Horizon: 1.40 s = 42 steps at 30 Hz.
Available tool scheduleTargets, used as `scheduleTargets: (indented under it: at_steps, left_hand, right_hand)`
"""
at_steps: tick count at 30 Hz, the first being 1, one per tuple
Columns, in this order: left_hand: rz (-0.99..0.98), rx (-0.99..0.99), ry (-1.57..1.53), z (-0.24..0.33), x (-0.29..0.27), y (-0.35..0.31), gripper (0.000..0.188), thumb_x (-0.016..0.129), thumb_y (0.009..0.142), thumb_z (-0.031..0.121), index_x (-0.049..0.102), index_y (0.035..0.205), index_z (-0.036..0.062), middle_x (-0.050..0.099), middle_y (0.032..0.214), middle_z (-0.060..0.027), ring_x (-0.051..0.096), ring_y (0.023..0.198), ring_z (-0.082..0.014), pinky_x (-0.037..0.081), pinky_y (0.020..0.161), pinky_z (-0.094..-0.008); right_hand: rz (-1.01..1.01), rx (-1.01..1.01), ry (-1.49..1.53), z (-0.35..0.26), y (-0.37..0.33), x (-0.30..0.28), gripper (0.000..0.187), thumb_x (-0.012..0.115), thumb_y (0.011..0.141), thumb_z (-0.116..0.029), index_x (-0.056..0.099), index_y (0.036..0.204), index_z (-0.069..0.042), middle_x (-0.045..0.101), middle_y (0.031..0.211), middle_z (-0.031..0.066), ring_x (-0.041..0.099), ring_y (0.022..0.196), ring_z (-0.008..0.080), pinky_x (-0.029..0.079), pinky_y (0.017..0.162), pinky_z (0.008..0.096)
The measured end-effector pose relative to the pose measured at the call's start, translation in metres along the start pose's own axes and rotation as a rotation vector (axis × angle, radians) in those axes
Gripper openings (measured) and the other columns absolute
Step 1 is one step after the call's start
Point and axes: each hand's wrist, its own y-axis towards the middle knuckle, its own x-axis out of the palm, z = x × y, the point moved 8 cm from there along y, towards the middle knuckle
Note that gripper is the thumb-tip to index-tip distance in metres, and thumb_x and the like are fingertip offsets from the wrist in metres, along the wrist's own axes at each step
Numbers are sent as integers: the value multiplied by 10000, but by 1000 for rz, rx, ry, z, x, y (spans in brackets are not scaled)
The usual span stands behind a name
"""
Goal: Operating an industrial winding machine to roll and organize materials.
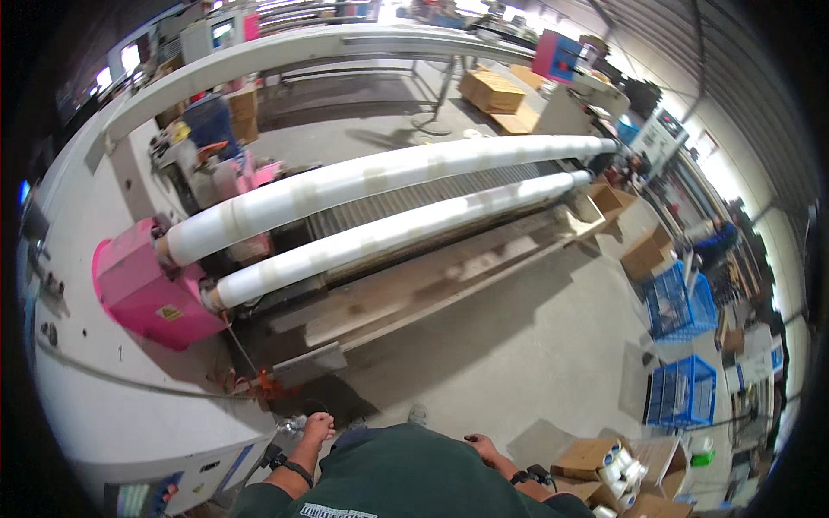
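My left hand point(319, 426) is low in the head view, beside a silver metal fitting point(293, 426) on the white machine's side. Its fingers are curled closed, and a thin dark line runs near them; what they hold, if anything, is too small to name. My right hand point(484, 445) hangs at the right of my body with its fingers bent inward; their inner side is hidden. Ahead of me, two long white rolls point(380, 184) point(414, 227) lie side by side, reaching from a pink end housing point(155, 289) toward the far right.
A long board point(414, 298) runs along the front of the nearer roll. Blue crates point(682, 393) stand on the floor at right, with cardboard boxes point(649, 253) beyond. Near my right side, an open box point(587, 457) has white spools point(623, 470) beside it.
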Motion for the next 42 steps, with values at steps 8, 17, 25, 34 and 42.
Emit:
scheduleTargets:
  at_steps: [8,17,25,34,42]
  left_hand:
    - [-83,-48,12,12,4,0,158,503,863,94,502,1004,23,544,731,-76,541,526,-166,449,421,-268]
    - [-5,-27,49,24,11,-14,66,535,833,106,552,879,63,530,670,-31,546,507,-143,440,416,-255]
    - [-33,-56,10,20,12,-16,96,535,831,99,548,918,62,536,678,-34,544,504,-145,438,420,-253]
    - [-1,-30,3,20,15,-13,45,539,824,92,543,861,67,523,668,-38,526,488,-142,419,405,-248]
    - [8,101,150,17,6,-1,185,564,787,197,547,665,59,517,586,-26,552,497,-138,433,421,-276]
  right_hand:
    - [-33,31,26,-14,-12,5,536,613,742,-285,542,1143,63,573,1127,217,560,1039,307,429,894,335]
    - [-40,39,33,-8,-12,2,562,642,726,-274,530,1143,85,567,1136,224,561,1045,297,429,893,329]
    - [-49,57,33,-16,-14,0,566,651,721,-266,526,1151,81,555,1166,207,553,1060,299,425,906,328]
    - [-58,65,55,-11,-5,-1,526,661,717,-234,548,1135,63,564,1158,195,560,1051,274,433,893,325]
    - [-22,-6,-23,-13,0,-3,402,661,744,-210,603,1045,52,633,1008,160,602,918,214,462,801,305]
